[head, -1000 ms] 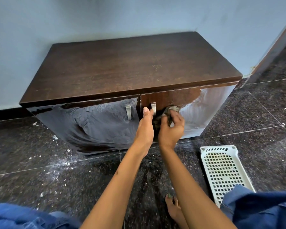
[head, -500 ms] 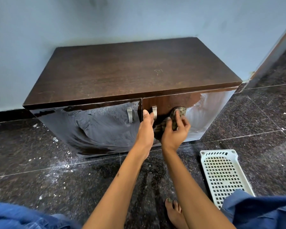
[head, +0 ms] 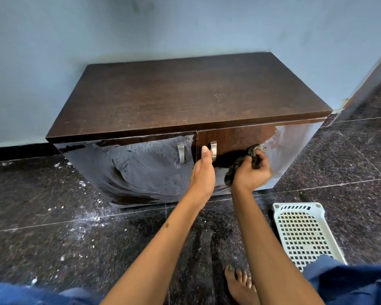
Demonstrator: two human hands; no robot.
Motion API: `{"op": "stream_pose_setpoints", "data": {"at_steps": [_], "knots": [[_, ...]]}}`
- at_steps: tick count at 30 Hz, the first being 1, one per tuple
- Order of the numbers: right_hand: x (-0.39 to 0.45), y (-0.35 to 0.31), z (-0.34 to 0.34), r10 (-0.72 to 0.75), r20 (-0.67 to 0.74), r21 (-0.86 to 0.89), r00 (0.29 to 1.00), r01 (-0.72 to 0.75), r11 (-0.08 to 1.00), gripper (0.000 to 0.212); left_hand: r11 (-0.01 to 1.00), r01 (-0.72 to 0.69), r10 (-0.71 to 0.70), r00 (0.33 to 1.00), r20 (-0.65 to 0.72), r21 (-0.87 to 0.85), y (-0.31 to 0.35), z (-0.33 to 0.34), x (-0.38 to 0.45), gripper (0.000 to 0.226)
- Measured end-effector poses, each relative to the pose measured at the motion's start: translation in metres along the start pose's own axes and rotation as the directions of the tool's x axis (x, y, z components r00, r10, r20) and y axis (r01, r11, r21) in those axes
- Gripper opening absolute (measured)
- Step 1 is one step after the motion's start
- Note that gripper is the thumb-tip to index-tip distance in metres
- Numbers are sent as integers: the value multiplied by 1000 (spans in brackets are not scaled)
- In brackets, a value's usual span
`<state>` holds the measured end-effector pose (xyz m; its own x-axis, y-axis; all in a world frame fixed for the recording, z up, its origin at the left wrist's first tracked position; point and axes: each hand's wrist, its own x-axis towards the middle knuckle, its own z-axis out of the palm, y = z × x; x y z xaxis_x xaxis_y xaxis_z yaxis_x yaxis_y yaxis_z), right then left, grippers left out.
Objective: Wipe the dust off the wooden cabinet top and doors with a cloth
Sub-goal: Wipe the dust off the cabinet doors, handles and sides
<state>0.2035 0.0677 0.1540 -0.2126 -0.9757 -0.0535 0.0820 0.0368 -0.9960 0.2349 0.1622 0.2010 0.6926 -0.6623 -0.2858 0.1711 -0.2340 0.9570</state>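
both bare forearms stretched forward and low, side by side. left hand (head: 204, 172) has its fingers mostly straight, thumb up, fingertips resting against the front by a handle. right hand (head: 252, 172) is curled around the bunched cloth (head: 240, 166), pressing it to the door just beside the left.

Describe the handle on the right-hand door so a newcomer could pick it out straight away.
Start at the dark wooden cabinet against the blue wall and drop to its right door. The right door handle is the silver strip near the centre seam, touched by the left hand. Its twin on the left door sits on dusty, unwiped wood.
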Motion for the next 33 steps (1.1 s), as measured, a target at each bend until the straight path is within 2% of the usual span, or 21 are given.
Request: {"op": "stream_pose_setpoints", "data": {"at_steps": [1,2,5,6,8,9,10,11,14,16,17,20,21,23,25,26,27,30,31,33], "knots": [[0,-3,2,19,-16,5,1000,-19,1000,32,1000,-2,2,1000,13,3,0,-1,0,63],[-4,-6,2,-24,-12,-3,1000,24,1000,35,1000,-3,3,1000,25,0,0,-2,-1,63],[-23,-2,-1,-253,72,-20,965,255,967,38,1000,-9,9,999,40,-14,-1,-3,-2,62],[-23,1,-1,-239,60,-27,969,241,970,38,1000,-8,9,999,46,-17,-1,-4,-2,62],[-11,2,1,-19,-51,-7,999,19,1000,39,1000,-3,4,997,71,-22,-1,-6,-4,63],[-1,2,2,109,-86,31,990,-106,994,39,1000,-2,4,996,84,-22,-1,-7,-4,63],[6,0,2,172,-102,52,980,-168,984,39,1000,-1,3,996,94,-23,-1,-9,-3,64],[9,-2,3,160,-97,44,982,-157,987,38,1000,1,2,995,97,-27,-1,-11,-2,64],[-2,-3,2,-134,-7,-53,991,134,990,36,999,-5,9,997,82,-48,-3,-10,1,64],[-8,4,-2,-218,39,-93,975,220,971,35,999,-17,19,998,60,-49,-4,-7,1,64],[-6,6,-2,-197,33,-102,980,200,975,34,999,-22,25,998,50,-45,-4,-6,0,63],[8,1,-1,25,-31,-87,999,-28,996,36,999,-33,34,999,25,-26,-6,-2,0,62],[9,-1,1,47,-32,-86,998,-49,995,36,999,-33,34,999,16,-27,-6,-2,0,61],[0,-4,-1,-113,39,-121,993,117,986,36,999,-35,35,999,3,-26,-7,0,0,61],[-11,3,-8,-296,166,-136,941,319,938,35,999,-36,35,999,-6,-20,-6,2,-1,61],[-11,8,-12,-309,197,-136,931,338,931,34,999,-32,32,999,-9,-21,-6,2,-1,61],[-6,10,-15,-270,185,-142,945,297,944,34,999,-32,32,999,-7,-21,-6,1,-1,61],[21,2,-12,7,39,-118,999,-3,993,36,999,-35,36,999,15,-25,-4,-2,-1,61],[25,-3,-10,3,29,-120,1000,1,993,37,999,-34,35,999,23,-33,-4,-3,-1,62],[18,-7,-10,-173,96,-142,980,186,972,37,998,-30,32,999,26,-58,-3,-3,-1,61]]}}
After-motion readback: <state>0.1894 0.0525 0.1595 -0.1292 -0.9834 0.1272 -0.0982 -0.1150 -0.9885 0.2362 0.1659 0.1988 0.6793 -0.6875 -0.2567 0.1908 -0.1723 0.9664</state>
